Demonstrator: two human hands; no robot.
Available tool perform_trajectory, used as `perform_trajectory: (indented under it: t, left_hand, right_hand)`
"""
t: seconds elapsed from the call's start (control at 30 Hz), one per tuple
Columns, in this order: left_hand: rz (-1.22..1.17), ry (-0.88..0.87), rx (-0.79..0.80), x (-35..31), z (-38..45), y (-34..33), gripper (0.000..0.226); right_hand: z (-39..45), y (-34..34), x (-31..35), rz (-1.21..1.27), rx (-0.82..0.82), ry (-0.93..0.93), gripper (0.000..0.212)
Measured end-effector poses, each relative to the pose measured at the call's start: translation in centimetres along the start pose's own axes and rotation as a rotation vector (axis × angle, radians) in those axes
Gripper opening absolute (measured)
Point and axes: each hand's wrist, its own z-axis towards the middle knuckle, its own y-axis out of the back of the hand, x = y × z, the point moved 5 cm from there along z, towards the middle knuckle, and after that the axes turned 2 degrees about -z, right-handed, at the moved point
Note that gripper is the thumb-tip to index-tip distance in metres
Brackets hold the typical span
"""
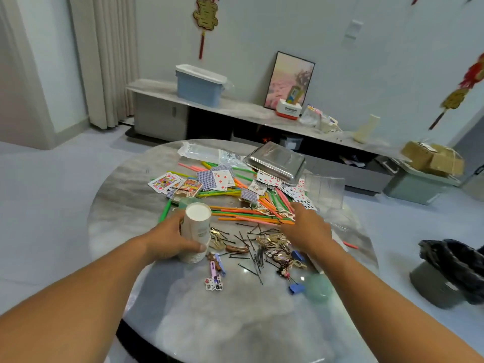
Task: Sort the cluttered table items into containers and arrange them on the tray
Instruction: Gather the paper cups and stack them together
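1. We hold the stack of paper cups (196, 233) in our left hand (167, 241), its fingers wrapped round the stack's side with the thumb across the front. The stack stands tilted near the left of the clutter, its lower end at or just above the counter (230, 318); we cannot tell which.

2. Our right hand (307, 226) reaches out over the coloured straws (251, 214), palm down. Its fingers are hidden behind the back of the hand, so we cannot tell whether they are spread or have taken hold of a straw.

3. We judge the step in hand to be the first sorting: cups taken up as containers, straws about to be gathered. Almost nothing looks sorted yet.

4. The steel tray (275, 162) lies at the far side, seemingly upside down and propped on playing cards (220, 179). Hair pins (251, 247) and clips lie scattered near us, between our two hands.

5. The next move calls for pinching several straws together, lining them up, and sliding them into the cup's open mouth. The stack likely needs one cup separated first.

6. The tray must then be turned over and freed from the cards under it.
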Motion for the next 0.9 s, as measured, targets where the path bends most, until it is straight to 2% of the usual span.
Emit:
perform_trajectory:
  t: [0.07,0.2,0.33,0.4,0.5,0.6,0.67,0.77,0.9]
  left_hand:
    - [0.046,0.007,0.007,-0.1,0.1,-0.6,0.072]
    - [0.080,0.016,-0.021,-0.4,0.1,-0.9,0.070]
    - [0.035,-0.006,-0.051,-1.3,0.0,-1.1,0.070]
    - [0.015,-0.013,-0.057,-1.9,-0.1,-1.3,0.076]
    - [0.027,-0.054,-0.070,-3.0,-0.1,-2.0,0.080]
    - [0.066,-0.128,-0.091,-4.7,0.0,-3.1,0.079]
    - [0.111,-0.161,-0.099,-5.6,0.0,-3.7,0.077]
    - [0.157,-0.177,-0.108,-6.3,-0.1,-4.2,0.076]
    - [0.183,-0.153,-0.098,-5.9,-0.3,-4.2,0.085]
  right_hand:
    - [0.0,-1.1,-4.9,-0.045,0.059,-0.154,0.073]
    - [-0.1,-3.1,-9.0,0.023,0.123,-0.264,0.073]
    - [-0.7,-4.3,-9.9,-0.040,0.106,-0.252,0.084]
    - [-0.7,-3.9,-9.8,-0.003,0.061,-0.249,0.077]
    - [0.1,-2.0,-8.2,0.281,-0.004,-0.168,0.061]
    - [0.7,0.9,-5.8,0.452,-0.088,-0.020,0.060]
    - [0.6,1.9,-4.5,0.431,-0.087,0.006,0.064]
    - [0.4,2.0,-3.6,0.260,-0.058,0.022,0.069]
    - [0.6,2.5,-3.1,0.353,-0.096,0.043,0.064]
